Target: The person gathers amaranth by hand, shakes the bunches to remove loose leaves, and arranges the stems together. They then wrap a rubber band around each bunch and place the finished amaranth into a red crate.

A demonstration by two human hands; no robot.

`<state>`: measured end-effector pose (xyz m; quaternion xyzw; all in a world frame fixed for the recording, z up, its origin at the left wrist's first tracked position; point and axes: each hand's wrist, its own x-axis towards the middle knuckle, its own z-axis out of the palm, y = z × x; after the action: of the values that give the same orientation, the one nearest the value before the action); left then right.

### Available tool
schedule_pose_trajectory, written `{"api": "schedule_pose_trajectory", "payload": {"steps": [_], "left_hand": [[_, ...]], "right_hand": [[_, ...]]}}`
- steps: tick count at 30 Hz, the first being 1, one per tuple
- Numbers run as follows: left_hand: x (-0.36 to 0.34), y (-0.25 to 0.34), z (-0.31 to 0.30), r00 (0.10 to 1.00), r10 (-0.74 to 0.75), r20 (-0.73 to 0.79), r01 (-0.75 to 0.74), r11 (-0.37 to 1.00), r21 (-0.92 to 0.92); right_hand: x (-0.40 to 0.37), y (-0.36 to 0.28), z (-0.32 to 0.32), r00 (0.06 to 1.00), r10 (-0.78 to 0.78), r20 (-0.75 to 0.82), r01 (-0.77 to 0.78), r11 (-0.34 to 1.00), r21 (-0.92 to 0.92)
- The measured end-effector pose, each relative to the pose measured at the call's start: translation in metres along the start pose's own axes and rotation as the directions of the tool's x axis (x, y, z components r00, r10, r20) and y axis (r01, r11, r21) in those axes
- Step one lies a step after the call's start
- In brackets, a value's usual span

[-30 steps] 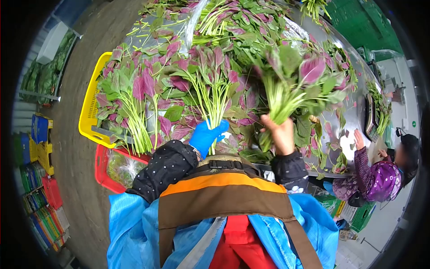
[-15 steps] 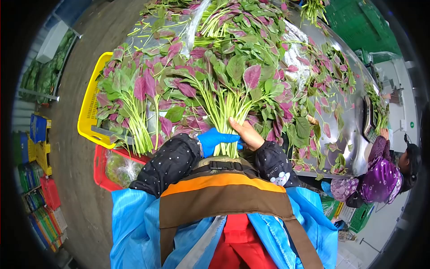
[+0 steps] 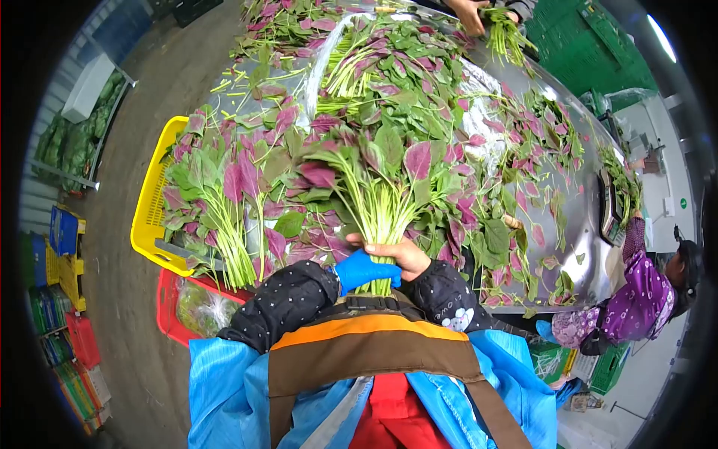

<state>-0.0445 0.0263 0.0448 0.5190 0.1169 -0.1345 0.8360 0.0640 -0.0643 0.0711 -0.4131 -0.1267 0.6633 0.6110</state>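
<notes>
A bunch of red-and-green amaranth [image 3: 378, 202] stands upright in front of my body, leaves away from me and stem ends toward my apron. My left hand [image 3: 366, 271], in a blue glove, is wrapped round the lower stems. Just above it, my bare right hand [image 3: 405, 255] closes round the same stems from the right, fingers reaching across behind them. A second amaranth bunch [image 3: 233, 232] lies to the left, stems toward me. Loose green and purple leaves surround both bunches.
Leafy piles [image 3: 374, 67] cover the metal table [image 3: 557, 224]. A yellow crate [image 3: 149, 217] and a red crate [image 3: 170, 314] stand at left. At the far end, another person's hands [image 3: 470, 15] hold stems. A person in purple [image 3: 639, 303] works by a scale [image 3: 612, 209] at right.
My hands have closed more tightly round the stems, and the bunch looks narrower at the grip. My right fingers now reach across behind it. The other person's hands have come into view at the far end.
</notes>
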Motion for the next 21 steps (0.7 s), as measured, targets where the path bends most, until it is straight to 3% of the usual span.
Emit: {"api": "schedule_pose_trajectory", "payload": {"steps": [1,4,5,6,8,9,12,15,16,20,21], "left_hand": [[0.0,-0.006,-0.001,1.0,-0.015,-0.002,0.015,0.999,-0.039],[-0.001,-0.019,-0.002,0.986,0.158,0.047,-0.164,0.93,0.328],[-0.011,0.005,0.004,0.999,0.0,-0.054,0.022,0.919,0.394],[-0.014,0.024,0.006,0.989,-0.137,-0.057,0.146,0.828,0.542],[-0.017,0.048,0.006,0.915,-0.383,-0.125,0.329,0.529,0.782],[-0.019,0.006,-0.01,0.955,-0.282,-0.092,0.285,0.786,0.549],[-0.036,0.013,-0.027,0.991,0.13,-0.037,-0.079,0.78,0.621],[-0.043,0.059,-0.017,0.91,0.285,-0.302,-0.087,0.842,0.533],[-0.04,0.061,-0.015,0.93,0.261,-0.259,-0.106,0.865,0.491],[-0.01,0.069,0.012,0.976,0.217,-0.005,-0.206,0.932,0.299],[-0.001,0.053,0.015,0.982,0.188,-0.01,-0.18,0.951,0.251]], "right_hand": [[-0.001,-0.004,0.001,0.999,-0.046,-0.027,0.044,0.996,-0.073],[-0.013,-0.026,0.006,0.991,-0.087,-0.1,0.078,0.993,-0.088],[-0.017,-0.033,0.005,0.989,-0.107,-0.098,0.103,0.993,-0.05],[-0.017,-0.037,0.0,0.989,-0.129,-0.076,0.123,0.989,-0.078],[-0.02,-0.052,-0.003,0.979,-0.19,-0.069,0.181,0.977,-0.109],[-0.02,-0.062,-0.011,0.97,-0.231,-0.074,0.219,0.966,-0.137],[-0.033,-0.085,-0.021,0.96,-0.276,-0.045,0.275,0.961,-0.03],[-0.041,-0.079,-0.014,0.946,-0.305,-0.113,0.282,0.941,-0.185],[-0.042,-0.074,-0.008,0.937,-0.322,-0.138,0.28,0.925,-0.256],[-0.025,-0.047,0.016,0.901,-0.384,-0.203,0.342,0.915,-0.213],[-0.024,-0.046,0.023,0.905,-0.365,-0.22,0.321,0.923,-0.212]]}}
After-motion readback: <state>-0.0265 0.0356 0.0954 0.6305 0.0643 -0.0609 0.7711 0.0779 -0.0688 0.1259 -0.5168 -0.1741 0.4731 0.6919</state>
